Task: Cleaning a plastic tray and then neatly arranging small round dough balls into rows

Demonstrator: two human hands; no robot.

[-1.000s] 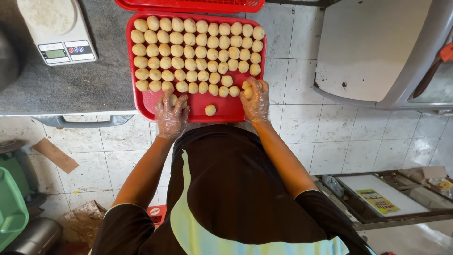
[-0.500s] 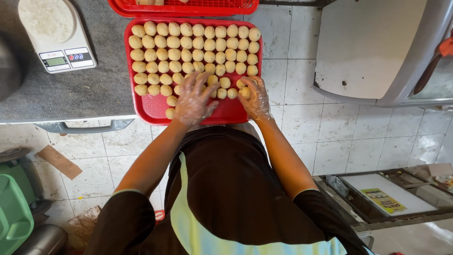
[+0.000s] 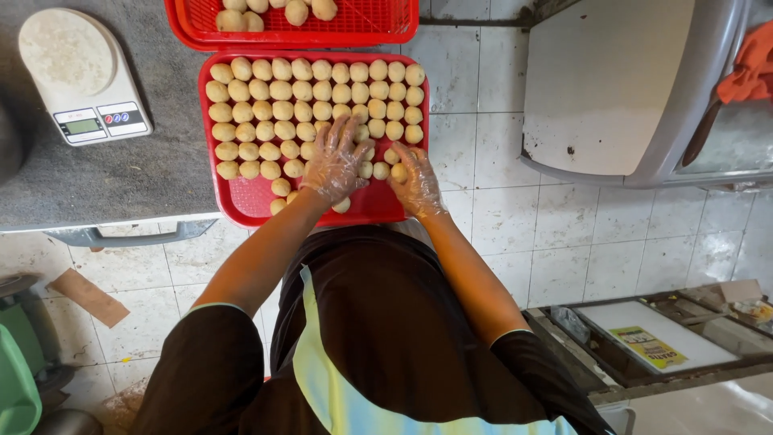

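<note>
While both gloved hands work over the near end of a tray, the scene runs from the body outward as follows.

Apron: a pale apron (image 3: 322, 387) over dark clothing fills the nearest part of the view.
Left hand: the left hand (image 3: 336, 165), in a thin clear glove, lies flat with fingers spread over dough balls near the middle of the tray; it grips nothing that shows.
Right hand: the right hand (image 3: 415, 181), also gloved, rests on the tray's near right part with fingers curled loosely around one dough ball (image 3: 398, 171).
Red tray: the red tray (image 3: 241, 201) sits on the edge of the counter, its near strip partly bare.
Dough balls: the round pale dough balls (image 3: 274, 109) lie in close rows, filling the far and left parts of the tray.
Counter: a grey counter (image 3: 121, 177) lies to the left of the tray.
Scale: a white kitchen scale (image 3: 80, 76) stands on the counter, well apart from the hands.
Second tray: a second red tray (image 3: 362, 24) holding more balls touches the far edge of the first.
</note>
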